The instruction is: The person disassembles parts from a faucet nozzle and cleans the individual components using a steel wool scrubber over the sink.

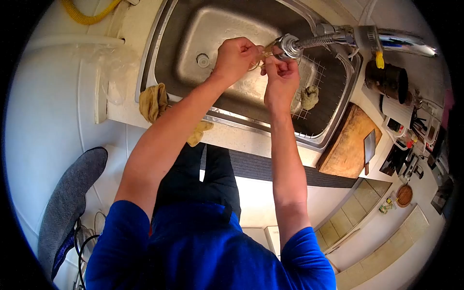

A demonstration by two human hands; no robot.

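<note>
Evidently the room centres on a pale surface (241,137) with a steel sink (217,29) set into it. Over the basin, nearer the sink's right side than its left, a small shiny thing (263,63) sits between the hands, too small and too covered to identify. The fingers of the left hand (234,57) are pinched together on it; those of the right hand (282,79) curl in at its other side, though I cannot tell whether they clamp it. Just above hangs the chrome tap head (288,46), its hose running to the sink's upper right corner.

A wire rack (316,72) lies along the basin's right side, with a greyish scrubber (309,97) on it. At the sink's lower left corner lies a crumpled tan cloth (153,103); another yellowish cloth (199,133) hangs over the surface's front edge. Beyond the sink's lower right corner, a wooden board (345,140) carries a cleaver (369,147), near a dark pot (386,81). A yellow hose (89,18) curves at upper left, and grey fabric (72,203) hangs at far left.
</note>
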